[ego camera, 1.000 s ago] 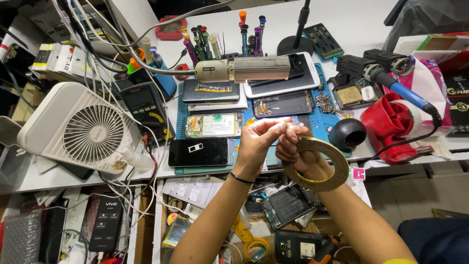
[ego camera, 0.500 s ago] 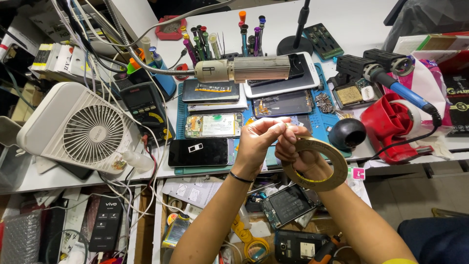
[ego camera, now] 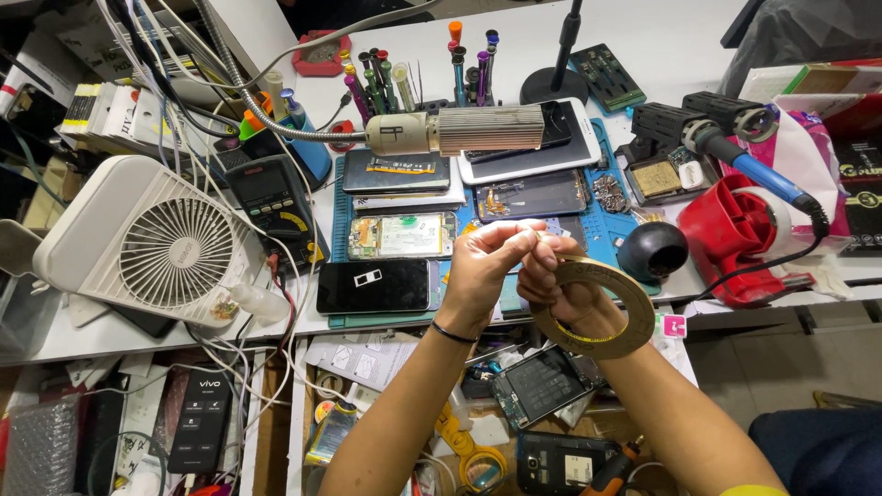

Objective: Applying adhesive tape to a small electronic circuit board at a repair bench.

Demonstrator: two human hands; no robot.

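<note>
Here, nearest you: an open drawer under the counter [ego camera: 138,335], with a dismantled phone [ego camera: 542,386] and some yellow tape rings [ego camera: 482,464] lying in the clutter.
Tape roll: the thin tan tape roll [ego camera: 638,317] is in the air just over the counter's front edge, above that drawer, tilted with its open face toward you.
Right hand: your right hand [ego camera: 556,289] carries the roll, grip closed on its upper-left rim.
Left hand: your left hand [ego camera: 487,266] meets the right one at the top of the roll, its grip narrow, thumb and forefinger pinched at the rim.
Step in hand: by the look of it, you are picking at the roll's edge for the loose end of tape; whether any tape is lifted is too small to tell.
What it calls for: I judge a steady roll and a fine fingertip pinch, not force.
Just beyond: a black phone [ego camera: 372,287] lies face up on the blue mat [ego camera: 342,197], with an opened phone [ego camera: 401,235] behind it.
To the sides: a white fan [ego camera: 152,243] on the left, a red stand [ego camera: 735,239] on the right.
Farthest: a gooseneck lamp head [ego camera: 459,131] hangs over the mat, with upright screwdrivers [ego camera: 464,64] behind.
</note>
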